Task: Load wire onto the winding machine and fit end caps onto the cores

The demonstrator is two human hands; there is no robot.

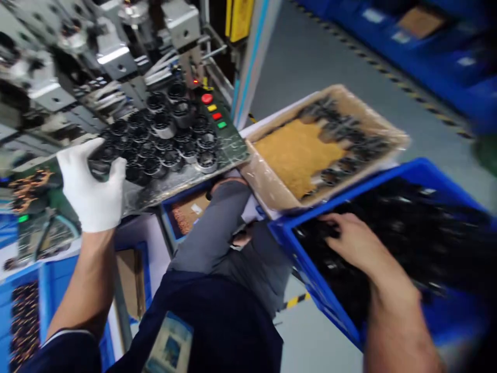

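My left hand [93,189], in a white glove, rests at the left end of a cluster of black ring-shaped parts [171,158] on the machine's bench. Its thumb and fingers are apart, with dark rings between and beyond them; it does not clearly grip any. Several rings are stacked on top of others, and some have a silvery outer band. My bare right hand [355,241] reaches into a blue bin [423,168] full of black parts [399,223]. Its fingers curl down among them, and blur hides what they hold.
A plastic-lined carton [256,173] with yellowish sheet and grey metal parts stands beside the bin. Machine fixtures [116,59] rise behind the rings, near a red button [207,98]. Copper-coloured parts [29,189] and pliers-like handles [44,233] lie at left. Below are blue trays [54,285].
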